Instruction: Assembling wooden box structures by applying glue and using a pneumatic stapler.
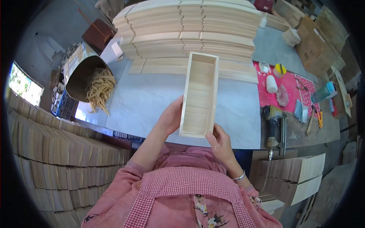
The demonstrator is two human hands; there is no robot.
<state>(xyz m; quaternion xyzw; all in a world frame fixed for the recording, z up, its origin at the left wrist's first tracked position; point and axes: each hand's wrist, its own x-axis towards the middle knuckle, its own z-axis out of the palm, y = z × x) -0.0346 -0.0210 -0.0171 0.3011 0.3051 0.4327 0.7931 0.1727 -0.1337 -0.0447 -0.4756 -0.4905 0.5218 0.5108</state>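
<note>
Left hand (172, 116) grips open-topped wooden box (199, 87) by left side, right hand (221, 143) clasps its near right corner, box held over pale table (152, 98), near stacked wooden boards (190, 38).

No text, label, brand, number or sign can be read anywhere here.

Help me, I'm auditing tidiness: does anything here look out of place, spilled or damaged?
Yes: at the left of the table, a container lies on its side, tan strips spilling from its mouth as if tipped, though possibly deliberate. The wooden box between the left hand and right hand shows no visible damage.
</note>
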